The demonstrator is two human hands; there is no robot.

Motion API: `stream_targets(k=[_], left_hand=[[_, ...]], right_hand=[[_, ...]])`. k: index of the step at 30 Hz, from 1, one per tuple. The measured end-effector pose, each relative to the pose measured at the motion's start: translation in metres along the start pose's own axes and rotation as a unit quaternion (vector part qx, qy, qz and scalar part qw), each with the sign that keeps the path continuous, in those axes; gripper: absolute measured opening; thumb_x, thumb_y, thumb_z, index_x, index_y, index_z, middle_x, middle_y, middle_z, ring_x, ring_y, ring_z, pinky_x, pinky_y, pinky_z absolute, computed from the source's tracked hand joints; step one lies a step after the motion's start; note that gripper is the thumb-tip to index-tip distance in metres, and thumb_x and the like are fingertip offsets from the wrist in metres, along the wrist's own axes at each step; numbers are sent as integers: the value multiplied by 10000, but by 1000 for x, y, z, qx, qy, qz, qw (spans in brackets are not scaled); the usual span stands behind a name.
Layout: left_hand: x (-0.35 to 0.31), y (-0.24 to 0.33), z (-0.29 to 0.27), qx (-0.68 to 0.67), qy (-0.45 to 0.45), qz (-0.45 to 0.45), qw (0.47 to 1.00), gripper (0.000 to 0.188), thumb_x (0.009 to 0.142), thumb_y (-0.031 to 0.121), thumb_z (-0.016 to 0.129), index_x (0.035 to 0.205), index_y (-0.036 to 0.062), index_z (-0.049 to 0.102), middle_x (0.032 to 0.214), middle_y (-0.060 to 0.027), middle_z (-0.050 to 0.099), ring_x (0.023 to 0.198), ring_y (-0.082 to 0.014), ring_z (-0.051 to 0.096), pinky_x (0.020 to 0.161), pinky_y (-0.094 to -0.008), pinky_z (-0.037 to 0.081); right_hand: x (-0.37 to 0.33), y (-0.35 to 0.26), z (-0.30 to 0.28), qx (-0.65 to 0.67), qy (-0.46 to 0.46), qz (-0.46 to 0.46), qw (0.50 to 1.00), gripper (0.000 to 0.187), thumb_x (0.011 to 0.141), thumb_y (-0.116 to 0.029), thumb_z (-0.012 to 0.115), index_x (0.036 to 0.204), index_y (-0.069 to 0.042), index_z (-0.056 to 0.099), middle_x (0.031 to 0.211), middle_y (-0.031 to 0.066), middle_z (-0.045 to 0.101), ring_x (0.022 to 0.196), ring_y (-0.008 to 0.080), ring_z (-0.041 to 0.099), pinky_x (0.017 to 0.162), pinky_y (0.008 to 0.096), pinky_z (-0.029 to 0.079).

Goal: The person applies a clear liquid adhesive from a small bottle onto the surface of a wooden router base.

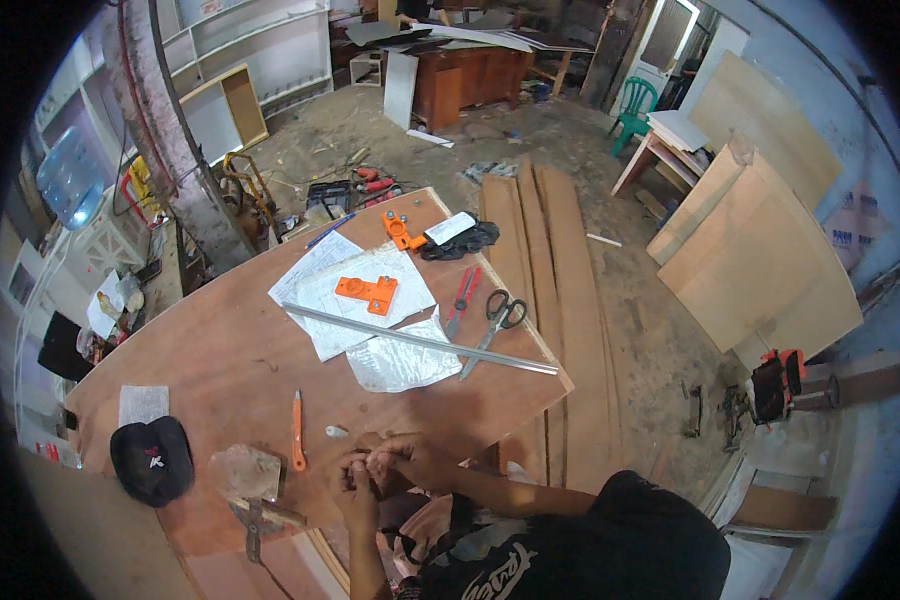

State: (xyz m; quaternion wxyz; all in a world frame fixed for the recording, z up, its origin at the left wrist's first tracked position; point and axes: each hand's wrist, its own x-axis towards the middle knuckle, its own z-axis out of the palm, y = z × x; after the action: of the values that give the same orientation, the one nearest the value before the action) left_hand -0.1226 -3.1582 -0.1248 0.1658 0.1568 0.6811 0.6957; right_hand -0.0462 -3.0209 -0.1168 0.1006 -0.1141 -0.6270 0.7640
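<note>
My left hand (354,486) and my right hand (416,461) meet close together over the near edge of the wooden board (210,370). Both have their fingers pinched in, and whatever sits between the fingertips is too small to make out. Just beyond them lies a small white piece (337,432). An orange utility knife (298,430) rests on the board to the left of that piece. Left of my left hand is a clear plastic bag or container (247,472), with a dark metal tool (254,530) beside it.
A long metal strip (420,341) crosses papers (315,290), a plastic sleeve (402,360) and scissors (505,312). Red-handled pliers (463,300) and orange drilling jigs (368,293) lie nearby. A black cap (151,460) sits left. Long boards (560,270) lean past the right edge.
</note>
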Motion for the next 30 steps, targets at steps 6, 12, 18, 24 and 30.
stream_targets(k=[6,12,18,24,30], left_hand=[[-8,2,2,-32,62,-57,996,160,874,157,689,918,23,614,761,-49,611,628,-76,538,562,-218,444],[-3,10,-1,-22,17,-53,998,175,881,162,684,873,26,574,781,-38,596,669,-88,538,586,-227,445],[4,3,-1,-67,-8,37,997,237,982,255,529,889,37,535,782,1,532,675,-77,476,599,-228,384],[1,1,-5,-82,-24,-17,996,212,1001,231,476,901,46,497,797,-13,502,671,-84,443,603,-232,368],[-1,-5,-5,-37,-26,-30,999,240,977,245,541,856,40,508,798,-27,550,695,-82,485,603,-214,383]], right_hand=[[0,-9,-3,-3,-8,24,1000,243,935,-188,612,1044,23,663,992,64,674,874,91,596,775,249,487],[2,-3,-3,34,-6,27,999,265,934,-203,618,1076,18,650,975,43,664,842,79,587,747,240,484],[2,-25,4,81,-10,55,995,290,934,-179,613,1139,26,611,955,40,653,855,69,586,751,220,477],[5,-2,4,54,3,9,998,281,938,-161,599,1139,37,606,991,57,656,876,73,591,753,228,485],[2,-5,-2,78,-14,19,997,289,933,-156,602,1145,40,602,1035,78,658,909,93,600,788,247,492]])
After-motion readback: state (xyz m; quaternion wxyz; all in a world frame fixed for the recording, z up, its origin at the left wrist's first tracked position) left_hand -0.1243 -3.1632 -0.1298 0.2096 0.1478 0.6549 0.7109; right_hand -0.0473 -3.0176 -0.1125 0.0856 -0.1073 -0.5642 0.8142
